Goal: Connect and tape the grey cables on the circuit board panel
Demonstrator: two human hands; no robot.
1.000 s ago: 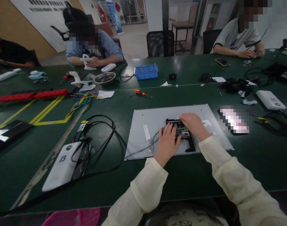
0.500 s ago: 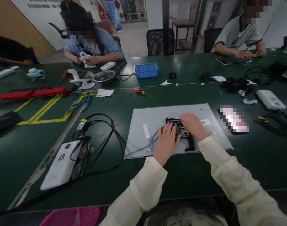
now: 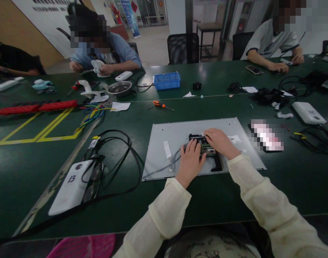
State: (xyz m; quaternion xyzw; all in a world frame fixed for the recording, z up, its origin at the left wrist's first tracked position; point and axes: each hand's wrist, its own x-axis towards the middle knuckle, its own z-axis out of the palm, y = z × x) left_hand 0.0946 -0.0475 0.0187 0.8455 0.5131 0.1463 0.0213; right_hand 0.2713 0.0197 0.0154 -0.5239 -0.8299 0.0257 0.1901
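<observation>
A flat grey panel [image 3: 158, 143] lies on the green table before me. On it sits a black plastic frame [image 3: 217, 164] with a green circuit board [image 3: 207, 150] inside. My left hand [image 3: 191, 159] rests on the left part of the board and frame, fingers spread. At the frame's upper right, my right hand [image 3: 220, 143] has its fingers bent and close together, gripping the edge; the fingertips are partly hidden. A thin grey cable [image 3: 164, 168] runs from under my left hand to the panel's lower left. A white strip [image 3: 167, 149] is on the panel.
A white device marked 13 [image 3: 69, 186] with black cables and eyeglasses lies at left. To the right is a blurred-out phone [image 3: 267, 135]. An orange screwdriver [image 3: 160, 104], blue basket [image 3: 167, 80] and metal bowl [image 3: 119, 88] are farther back. Co-workers sit across the table.
My hands have barely shifted on the frame. The black object at the left table edge is gone from view. Across the table, a blue-sleeved co-worker's hand has moved left, and the right co-worker's hands have shifted.
</observation>
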